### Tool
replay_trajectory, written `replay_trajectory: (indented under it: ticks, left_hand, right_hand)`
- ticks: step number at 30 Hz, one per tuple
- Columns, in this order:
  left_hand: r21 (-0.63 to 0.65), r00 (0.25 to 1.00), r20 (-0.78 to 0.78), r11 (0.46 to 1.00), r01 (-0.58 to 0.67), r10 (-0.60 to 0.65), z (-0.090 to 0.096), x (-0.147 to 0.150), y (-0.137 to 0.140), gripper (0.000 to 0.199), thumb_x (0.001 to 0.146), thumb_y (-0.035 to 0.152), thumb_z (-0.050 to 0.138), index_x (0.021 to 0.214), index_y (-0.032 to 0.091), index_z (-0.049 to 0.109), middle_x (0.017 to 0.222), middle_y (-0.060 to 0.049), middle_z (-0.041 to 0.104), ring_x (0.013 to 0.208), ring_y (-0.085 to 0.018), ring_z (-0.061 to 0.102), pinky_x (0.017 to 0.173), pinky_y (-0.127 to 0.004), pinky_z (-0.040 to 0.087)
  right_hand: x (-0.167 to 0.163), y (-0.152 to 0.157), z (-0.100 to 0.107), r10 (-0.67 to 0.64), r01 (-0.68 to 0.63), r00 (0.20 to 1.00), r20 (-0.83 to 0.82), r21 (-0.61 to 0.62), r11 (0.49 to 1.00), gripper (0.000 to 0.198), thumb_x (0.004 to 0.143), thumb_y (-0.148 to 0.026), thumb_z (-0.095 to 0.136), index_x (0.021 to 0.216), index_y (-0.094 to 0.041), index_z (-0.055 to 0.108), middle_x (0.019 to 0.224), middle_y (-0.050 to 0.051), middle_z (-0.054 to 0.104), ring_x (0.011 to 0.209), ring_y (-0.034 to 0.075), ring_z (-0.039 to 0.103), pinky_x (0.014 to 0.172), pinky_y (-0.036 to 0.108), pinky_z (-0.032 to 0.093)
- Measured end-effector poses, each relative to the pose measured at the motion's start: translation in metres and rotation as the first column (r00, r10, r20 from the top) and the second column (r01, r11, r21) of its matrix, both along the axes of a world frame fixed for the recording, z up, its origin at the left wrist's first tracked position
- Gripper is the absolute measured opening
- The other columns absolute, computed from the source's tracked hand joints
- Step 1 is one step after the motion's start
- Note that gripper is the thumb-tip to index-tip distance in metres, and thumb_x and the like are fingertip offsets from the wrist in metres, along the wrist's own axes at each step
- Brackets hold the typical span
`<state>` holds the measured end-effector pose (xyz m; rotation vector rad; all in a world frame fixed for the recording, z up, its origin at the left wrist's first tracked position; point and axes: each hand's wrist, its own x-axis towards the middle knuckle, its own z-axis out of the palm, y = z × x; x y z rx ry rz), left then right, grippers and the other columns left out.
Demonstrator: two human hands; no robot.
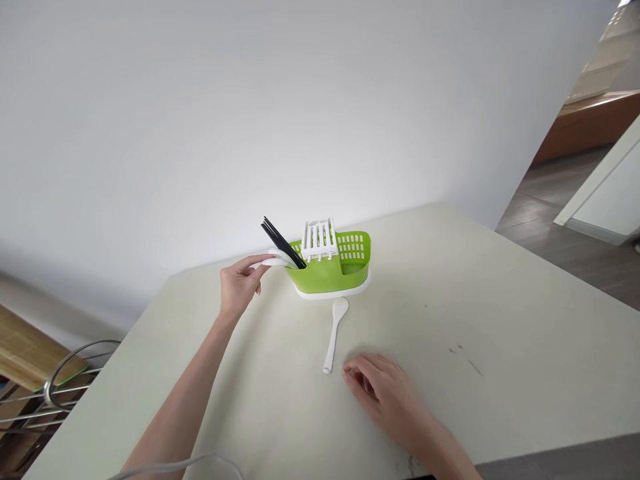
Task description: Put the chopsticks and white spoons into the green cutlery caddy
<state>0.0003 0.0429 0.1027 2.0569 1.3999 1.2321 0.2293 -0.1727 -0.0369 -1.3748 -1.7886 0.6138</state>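
Note:
My left hand is closed in a pinch on a white spoon at the left end of a green cutlery caddy. A second white rounded piece lies right against it, and the lower part of both is hidden inside the caddy. Several black chopsticks lean leftward out of the same compartment. On the table in front of the caddy lies a white rice paddle, its broad end toward the caddy. Close to the paddle's handle, my right hand rests on the tabletop with curled fingers, nothing visible in them.
A white slotted rack sits over the caddy's middle. Behind the pale table rises a white wall. At lower left stand a metal wire rack and a wooden board. A pale cable crosses near my left forearm.

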Motion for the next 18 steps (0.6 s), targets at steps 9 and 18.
replay_trajectory:
  ticks: [9,18]
  left_hand:
    - [0.037,0.981,-0.174,0.995,0.091,-0.083,0.010,-0.007,0.009,0.030,0.090,0.050,0.067,0.105,0.027,0.081,0.044,0.006,0.050,0.035,-0.012,0.043,0.041,-0.026,0.037]
    - [0.316,0.839,-0.544,0.932,0.178,0.024,0.018,-0.003,0.009,0.026,0.095,0.035,0.057,0.109,0.028,0.078,0.088,-0.002,0.079,0.053,-0.014,0.059,0.059,-0.028,0.048]
  right_hand:
    - [0.000,-0.001,0.004,-0.004,0.003,1.000,0.014,0.016,1.000,0.015,0.105,-0.022,0.051,0.097,-0.023,0.064,0.081,0.000,0.069,0.073,0.017,0.062,0.071,0.030,0.047]
    - [0.000,0.000,0.004,0.001,-0.001,1.000,0.027,0.004,1.000,0.016,0.105,-0.021,0.051,0.097,-0.023,0.064,0.084,0.001,0.070,0.075,0.017,0.062,0.070,0.030,0.048]
